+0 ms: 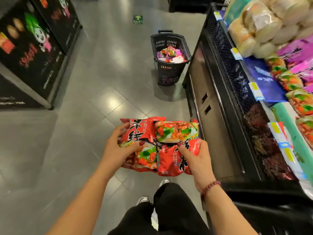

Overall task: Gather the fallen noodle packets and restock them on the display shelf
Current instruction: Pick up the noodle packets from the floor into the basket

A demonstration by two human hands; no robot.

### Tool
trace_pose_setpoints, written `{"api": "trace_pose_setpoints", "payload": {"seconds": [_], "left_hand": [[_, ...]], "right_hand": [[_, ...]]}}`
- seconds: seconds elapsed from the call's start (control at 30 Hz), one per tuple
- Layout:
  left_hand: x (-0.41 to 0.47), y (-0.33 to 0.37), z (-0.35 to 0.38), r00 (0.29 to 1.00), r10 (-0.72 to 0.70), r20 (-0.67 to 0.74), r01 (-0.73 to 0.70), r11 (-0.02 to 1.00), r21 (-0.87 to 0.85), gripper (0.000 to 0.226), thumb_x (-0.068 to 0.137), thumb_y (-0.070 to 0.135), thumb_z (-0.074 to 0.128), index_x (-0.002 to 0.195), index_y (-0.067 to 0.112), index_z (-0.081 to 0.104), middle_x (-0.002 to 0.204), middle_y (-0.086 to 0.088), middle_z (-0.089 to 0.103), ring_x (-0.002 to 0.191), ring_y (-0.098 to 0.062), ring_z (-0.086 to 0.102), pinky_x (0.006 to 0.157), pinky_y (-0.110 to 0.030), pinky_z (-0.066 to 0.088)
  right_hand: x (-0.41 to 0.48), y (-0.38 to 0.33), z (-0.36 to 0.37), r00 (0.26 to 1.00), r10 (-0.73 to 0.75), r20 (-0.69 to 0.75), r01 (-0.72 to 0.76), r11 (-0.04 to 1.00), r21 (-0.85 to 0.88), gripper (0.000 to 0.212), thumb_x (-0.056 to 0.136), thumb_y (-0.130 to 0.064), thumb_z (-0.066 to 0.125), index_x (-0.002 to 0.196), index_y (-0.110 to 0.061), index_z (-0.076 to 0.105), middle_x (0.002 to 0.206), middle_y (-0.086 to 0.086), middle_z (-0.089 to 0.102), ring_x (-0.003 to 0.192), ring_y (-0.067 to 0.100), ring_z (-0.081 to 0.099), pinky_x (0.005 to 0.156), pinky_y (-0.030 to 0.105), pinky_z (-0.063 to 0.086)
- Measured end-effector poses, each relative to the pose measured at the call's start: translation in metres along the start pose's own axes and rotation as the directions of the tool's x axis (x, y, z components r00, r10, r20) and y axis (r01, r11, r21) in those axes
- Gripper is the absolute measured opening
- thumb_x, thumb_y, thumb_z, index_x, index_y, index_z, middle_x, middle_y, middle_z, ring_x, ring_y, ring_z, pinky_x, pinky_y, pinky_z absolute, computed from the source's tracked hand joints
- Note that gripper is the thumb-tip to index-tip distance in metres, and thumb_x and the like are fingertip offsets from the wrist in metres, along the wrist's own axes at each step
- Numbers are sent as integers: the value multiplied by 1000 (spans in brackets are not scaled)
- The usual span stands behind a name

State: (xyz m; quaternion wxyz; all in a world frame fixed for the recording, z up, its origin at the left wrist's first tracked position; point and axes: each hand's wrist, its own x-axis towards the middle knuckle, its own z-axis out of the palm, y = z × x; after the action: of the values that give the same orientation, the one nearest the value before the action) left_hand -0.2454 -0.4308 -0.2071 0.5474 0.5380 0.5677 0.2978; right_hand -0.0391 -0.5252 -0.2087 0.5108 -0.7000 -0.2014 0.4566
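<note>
I hold a bundle of red noodle packets (171,143) in front of me above the grey floor. My left hand (118,148) grips the left side of the bundle, thumb on top. My right hand (194,156) grips the right side, fingers curled over the lower packet. A lighter packet with a vegetable picture (176,131) lies on top of the bundle. The display shelf (281,146) runs along my right, with similar red packets (299,100) lined up on its tier.
A black wheeled shopping basket (169,68) with several colourful packets inside stands on the floor ahead, beside the shelf's end. A dark display stand (33,53) fills the left side. Bagged buns (267,22) and purple packets (298,50) sit higher on the shelf. My legs and shoes are below.
</note>
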Motion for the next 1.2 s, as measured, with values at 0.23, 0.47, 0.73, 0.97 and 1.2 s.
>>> {"api": "trace_pose_setpoints", "payload": {"seconds": [0.23, 0.47, 0.73, 0.97, 1.2], "left_hand": [[139, 34, 23, 997, -35, -75, 34, 999, -6, 66, 73, 16, 83, 124, 41, 49, 122, 4, 49, 97, 2, 51, 75, -21, 46], [290, 99, 60, 995, 0, -95, -2, 1000, -24, 63, 75, 7, 79, 124, 38, 51, 109, 21, 50, 91, 10, 55, 70, -13, 46], [429, 133, 63, 995, -27, -93, 27, 1000, 7, 68, 77, 14, 80, 123, 52, 47, 128, 4, 49, 105, 0, 51, 86, -35, 52], [587, 152, 37, 1000, -23, -1, 23, 1000, -12, 68, 77, 12, 80, 128, 46, 50, 128, 0, 52, 97, 0, 58, 76, -22, 53], [739, 198, 2, 986, -62, 158, 49, 996, 81, 73, 59, 39, 81, 123, 55, 51, 125, -1, 56, 104, -16, 63, 86, -43, 57]], "right_hand": [[149, -52, 29, 998, -11, 65, 14, 999, -44, 54, 81, -22, 74, 124, -25, 42, 115, -3, 58, 102, 12, 61, 77, 29, 53], [306, -133, 39, 986, -64, 153, 74, 996, -56, 77, 81, -22, 74, 140, -37, 28, 124, -9, 50, 110, 13, 57, 90, 42, 54], [436, -194, 76, 974, -127, 188, 143, 987, -71, 80, 83, -17, 73, 137, -52, 25, 125, -24, 46, 112, 2, 53, 90, 31, 51], [552, -231, 151, 988, -136, 75, 141, 988, -61, 78, 82, -12, 74, 140, -43, 32, 123, -26, 50, 107, -4, 56, 92, 31, 51], [645, -282, 220, 996, -69, -48, 68, 997, -20, 77, 82, -16, 74, 143, -40, 34, 129, -14, 53, 114, 8, 56, 97, 45, 50]]}}
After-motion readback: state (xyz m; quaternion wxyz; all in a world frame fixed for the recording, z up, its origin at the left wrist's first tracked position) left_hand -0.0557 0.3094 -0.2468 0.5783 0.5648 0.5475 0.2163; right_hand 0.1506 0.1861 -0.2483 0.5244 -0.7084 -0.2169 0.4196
